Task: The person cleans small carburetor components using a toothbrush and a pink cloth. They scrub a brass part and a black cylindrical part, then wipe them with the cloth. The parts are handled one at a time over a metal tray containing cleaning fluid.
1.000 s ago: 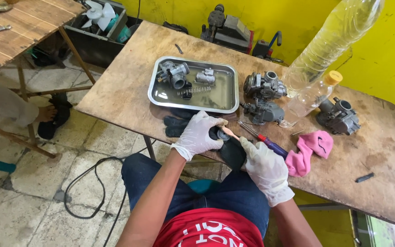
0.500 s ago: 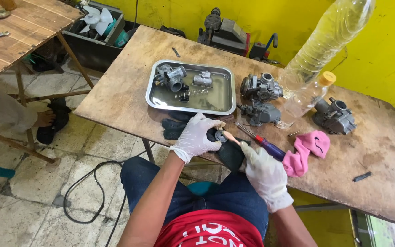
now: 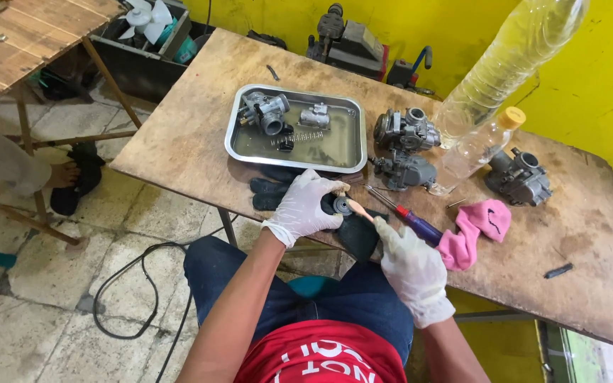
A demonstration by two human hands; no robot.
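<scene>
Both my hands wear white gloves at the near edge of a wooden table (image 3: pixel 200 135). My left hand (image 3: pixel 305 206) pinches a small dark round part (image 3: pixel 339 206) over a black rubber piece (image 3: pixel 360 234) lying on the table edge. My right hand (image 3: pixel 411 269) holds a thin stick-like tool (image 3: pixel 358 208), its tip touching that round part. A dark glove (image 3: pixel 267 191) lies under my left hand. A metal tray (image 3: pixel 296 152) just beyond holds carburetor parts in shallow liquid.
Two grey carburetors (image 3: pixel 404 145) stand right of the tray, a third (image 3: pixel 519 177) farther right. A screwdriver with a red and blue handle (image 3: pixel 411 221), a pink cloth (image 3: pixel 480 223), a small bottle (image 3: pixel 478 145) and a big clear bottle (image 3: pixel 512 60) are nearby. A cable (image 3: pixel 125 284) runs on the floor.
My hands stay together at the table edge, working the small round part with the stick tool. The camera has shifted slightly; the objects on the table have not moved.
</scene>
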